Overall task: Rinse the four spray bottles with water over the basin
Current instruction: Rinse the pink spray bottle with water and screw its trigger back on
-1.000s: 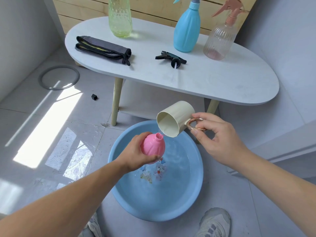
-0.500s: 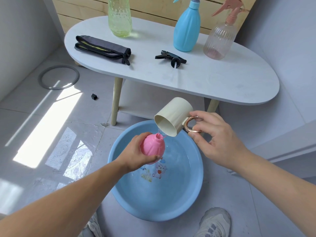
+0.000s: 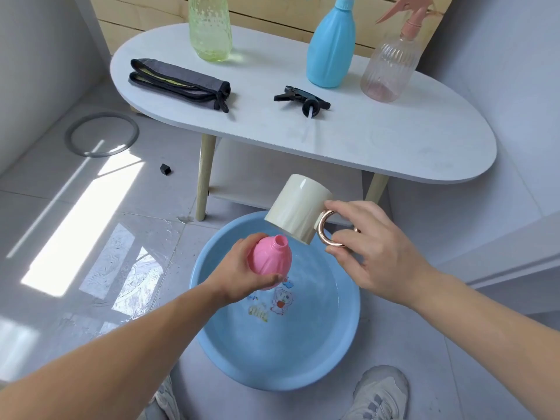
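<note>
Over the basin, the left grip clasps the bottle, neck aimed one o'clock at the cup the right grip pinches.

Your right hand has rotated the cup from a sideways pour to nearly mouth-down, raising its rim just clear of the pink bottle neck above your left hand.
</note>
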`<move>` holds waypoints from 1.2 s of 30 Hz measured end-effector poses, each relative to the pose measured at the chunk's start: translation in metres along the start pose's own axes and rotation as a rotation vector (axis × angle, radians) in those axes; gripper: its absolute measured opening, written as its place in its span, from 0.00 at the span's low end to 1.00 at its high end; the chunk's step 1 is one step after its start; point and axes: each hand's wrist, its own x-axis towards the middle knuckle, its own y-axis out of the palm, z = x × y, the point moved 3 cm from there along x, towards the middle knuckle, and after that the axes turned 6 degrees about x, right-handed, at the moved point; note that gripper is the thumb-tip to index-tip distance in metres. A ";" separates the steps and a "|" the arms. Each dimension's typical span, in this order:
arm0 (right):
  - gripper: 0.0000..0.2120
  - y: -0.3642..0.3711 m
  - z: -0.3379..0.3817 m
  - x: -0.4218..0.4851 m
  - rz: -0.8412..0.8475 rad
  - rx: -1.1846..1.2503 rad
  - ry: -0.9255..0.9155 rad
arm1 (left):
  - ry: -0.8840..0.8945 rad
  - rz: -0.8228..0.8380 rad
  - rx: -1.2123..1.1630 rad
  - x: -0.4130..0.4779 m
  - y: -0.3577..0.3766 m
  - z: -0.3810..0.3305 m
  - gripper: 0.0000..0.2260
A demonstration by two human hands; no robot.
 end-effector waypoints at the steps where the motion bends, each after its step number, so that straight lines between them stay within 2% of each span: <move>1: 0.11 0.003 -0.003 -0.001 -0.014 0.038 0.079 | -0.006 0.005 -0.016 0.000 0.000 0.000 0.31; 5: 0.08 0.020 -0.022 -0.007 -0.055 0.333 0.646 | -0.032 0.017 -0.044 -0.003 0.001 0.002 0.31; 7: 0.11 0.039 -0.036 -0.013 -0.011 0.454 0.882 | -0.048 0.018 -0.053 -0.004 0.000 0.004 0.31; 13: 0.17 0.102 -0.062 -0.048 0.174 0.561 1.170 | -0.075 0.008 -0.080 -0.004 0.000 0.010 0.32; 21: 0.23 0.163 -0.070 -0.068 0.302 0.523 1.262 | -0.113 0.010 -0.082 -0.003 0.000 0.016 0.31; 25: 0.22 0.173 -0.077 -0.068 0.352 0.510 1.267 | -0.158 0.001 -0.068 -0.001 0.002 0.020 0.40; 30: 0.20 0.178 -0.080 -0.070 0.412 0.459 1.243 | -0.123 0.022 -0.060 0.002 0.004 0.023 0.32; 36: 0.25 0.177 -0.077 -0.069 0.439 0.378 1.210 | -0.116 0.010 -0.068 0.004 0.004 0.022 0.33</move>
